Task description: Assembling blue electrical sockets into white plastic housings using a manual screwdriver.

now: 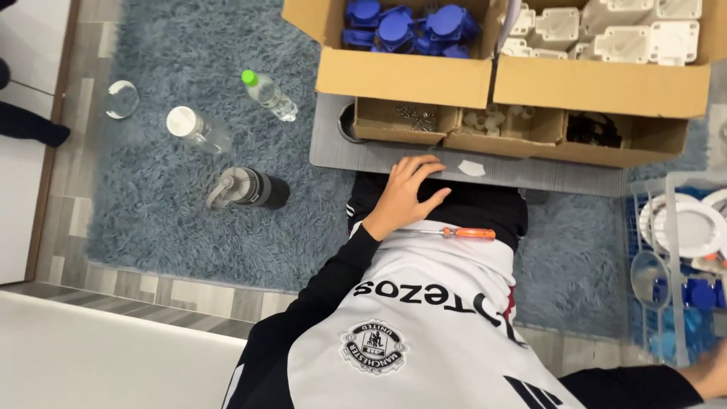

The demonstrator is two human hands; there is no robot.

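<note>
While the left hand (405, 193) lies spread flat at the table (394, 157) edge, holding nothing, the orange screwdriver (469, 233) rests on the lap just beside it. Reach slowly. The right hand (712, 375) is mostly hidden; I cannot tell.

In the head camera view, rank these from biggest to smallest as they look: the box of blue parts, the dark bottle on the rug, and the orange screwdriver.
1. Box of blue parts, largest by far.
2. Dark bottle, lying on the rug.
3. Orange screwdriver, smallest; it lies on the lap, nearer the camera, yet looks thinner and shorter than the bottle.
</note>
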